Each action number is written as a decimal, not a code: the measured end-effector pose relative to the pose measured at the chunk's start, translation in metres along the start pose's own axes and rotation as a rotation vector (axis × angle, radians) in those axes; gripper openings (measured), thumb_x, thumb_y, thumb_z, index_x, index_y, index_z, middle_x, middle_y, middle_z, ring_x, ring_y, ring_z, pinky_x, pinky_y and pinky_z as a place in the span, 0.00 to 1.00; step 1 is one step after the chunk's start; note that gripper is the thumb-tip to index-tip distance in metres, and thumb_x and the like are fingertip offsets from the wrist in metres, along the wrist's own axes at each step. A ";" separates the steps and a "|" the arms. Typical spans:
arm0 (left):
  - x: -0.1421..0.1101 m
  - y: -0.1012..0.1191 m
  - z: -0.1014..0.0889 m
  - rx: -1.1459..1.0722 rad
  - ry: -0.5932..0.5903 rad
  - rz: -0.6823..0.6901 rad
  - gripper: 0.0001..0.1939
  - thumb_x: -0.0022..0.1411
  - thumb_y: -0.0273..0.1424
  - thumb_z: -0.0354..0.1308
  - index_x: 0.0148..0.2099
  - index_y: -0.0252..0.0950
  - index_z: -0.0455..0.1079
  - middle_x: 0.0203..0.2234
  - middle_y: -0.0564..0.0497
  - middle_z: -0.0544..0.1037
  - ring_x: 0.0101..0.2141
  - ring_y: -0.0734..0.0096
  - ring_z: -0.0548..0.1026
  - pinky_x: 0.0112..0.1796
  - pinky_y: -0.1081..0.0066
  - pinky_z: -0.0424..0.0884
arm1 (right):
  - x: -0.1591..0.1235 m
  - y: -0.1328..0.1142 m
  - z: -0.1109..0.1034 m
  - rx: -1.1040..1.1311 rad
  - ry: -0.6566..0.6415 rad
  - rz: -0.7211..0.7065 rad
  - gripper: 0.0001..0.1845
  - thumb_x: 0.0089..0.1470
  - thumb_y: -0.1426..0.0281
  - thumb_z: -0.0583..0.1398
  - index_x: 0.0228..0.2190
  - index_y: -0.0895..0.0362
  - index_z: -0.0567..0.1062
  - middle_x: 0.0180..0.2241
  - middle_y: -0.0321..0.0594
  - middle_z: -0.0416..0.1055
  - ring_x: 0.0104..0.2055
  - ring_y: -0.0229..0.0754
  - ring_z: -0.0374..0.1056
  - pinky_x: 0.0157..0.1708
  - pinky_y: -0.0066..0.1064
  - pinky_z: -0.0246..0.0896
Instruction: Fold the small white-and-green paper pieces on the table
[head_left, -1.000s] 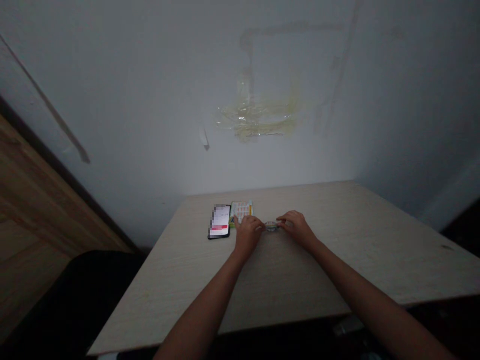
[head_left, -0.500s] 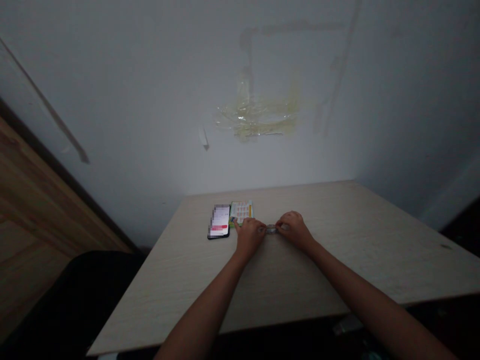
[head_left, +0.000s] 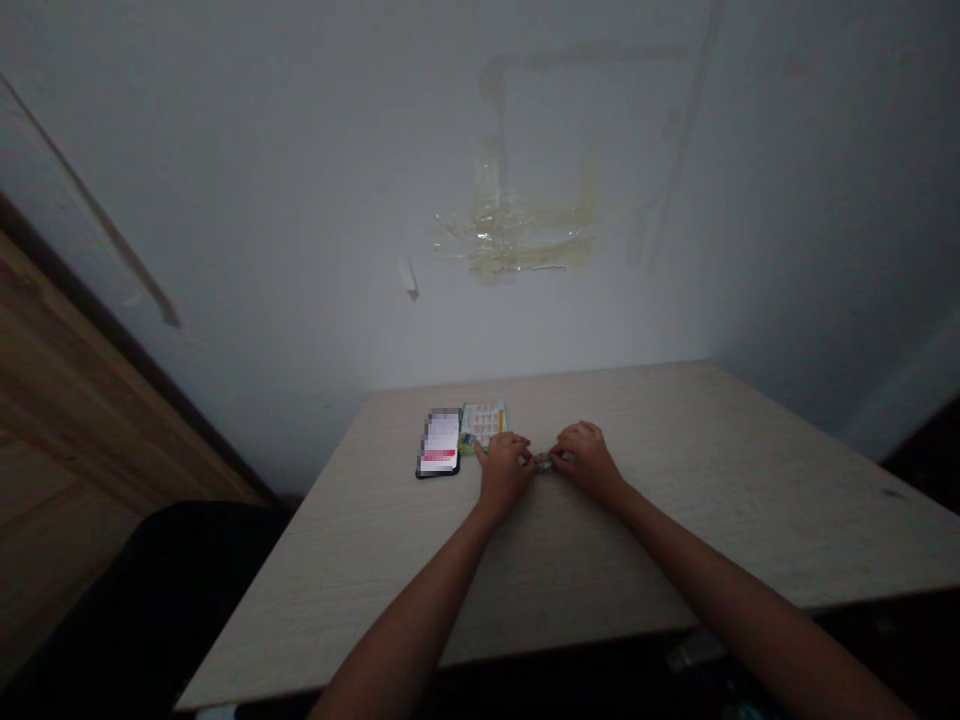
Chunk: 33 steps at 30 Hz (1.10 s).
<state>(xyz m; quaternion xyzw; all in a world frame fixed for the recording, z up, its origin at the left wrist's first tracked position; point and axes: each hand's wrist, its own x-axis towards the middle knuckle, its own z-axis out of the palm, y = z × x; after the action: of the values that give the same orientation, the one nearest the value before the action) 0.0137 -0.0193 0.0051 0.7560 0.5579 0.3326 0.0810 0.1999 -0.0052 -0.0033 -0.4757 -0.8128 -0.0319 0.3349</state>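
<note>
Between my two hands, close to the table surface, is a small greyish, shiny object (head_left: 544, 462), too small and dim to name. My left hand (head_left: 505, 470) pinches its left side with thumb and finger. From the other side my right hand (head_left: 591, 462) grips the right end, its fingers curled. Just beyond my left hand lies a printed green-and-white card or packet (head_left: 484, 420), its lower right part hidden by the fingers. A phone (head_left: 439, 443) with a lit screen lies left of that card.
The pale wooden table (head_left: 360, 560) ends against a grey wall (head_left: 300, 200) with yellowed tape (head_left: 517, 235) on it. A dark rounded object (head_left: 165, 580) stands left of the table, near a wooden panel (head_left: 90, 400).
My left hand has shifted slightly to the right, towards my right hand. Less of the small object shows between the fingers. The phone and card have stayed put.
</note>
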 end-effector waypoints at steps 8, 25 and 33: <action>0.000 0.000 0.001 -0.026 0.020 -0.004 0.05 0.58 0.27 0.61 0.29 0.37 0.72 0.46 0.50 0.77 0.53 0.61 0.67 0.60 0.38 0.40 | 0.001 0.000 -0.003 0.039 0.025 0.002 0.06 0.54 0.69 0.63 0.26 0.52 0.79 0.31 0.39 0.76 0.42 0.45 0.67 0.55 0.46 0.44; 0.002 -0.007 -0.002 0.074 0.123 -0.054 0.05 0.59 0.33 0.61 0.32 0.42 0.78 0.45 0.49 0.77 0.53 0.57 0.67 0.60 0.39 0.39 | -0.001 0.023 -0.007 0.186 -0.090 -0.150 0.08 0.56 0.65 0.62 0.37 0.50 0.79 0.39 0.39 0.78 0.45 0.44 0.69 0.52 0.41 0.53; 0.003 -0.009 0.001 0.054 0.114 -0.042 0.09 0.63 0.35 0.57 0.41 0.43 0.78 0.46 0.48 0.78 0.53 0.58 0.68 0.61 0.43 0.45 | -0.002 0.026 -0.003 0.112 -0.043 -0.119 0.05 0.56 0.68 0.62 0.34 0.50 0.80 0.35 0.38 0.79 0.42 0.43 0.71 0.52 0.41 0.53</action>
<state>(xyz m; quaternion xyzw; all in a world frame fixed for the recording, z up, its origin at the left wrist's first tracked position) 0.0074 -0.0134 0.0011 0.7258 0.5862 0.3583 0.0357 0.2223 0.0062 -0.0090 -0.4075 -0.8473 0.0039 0.3407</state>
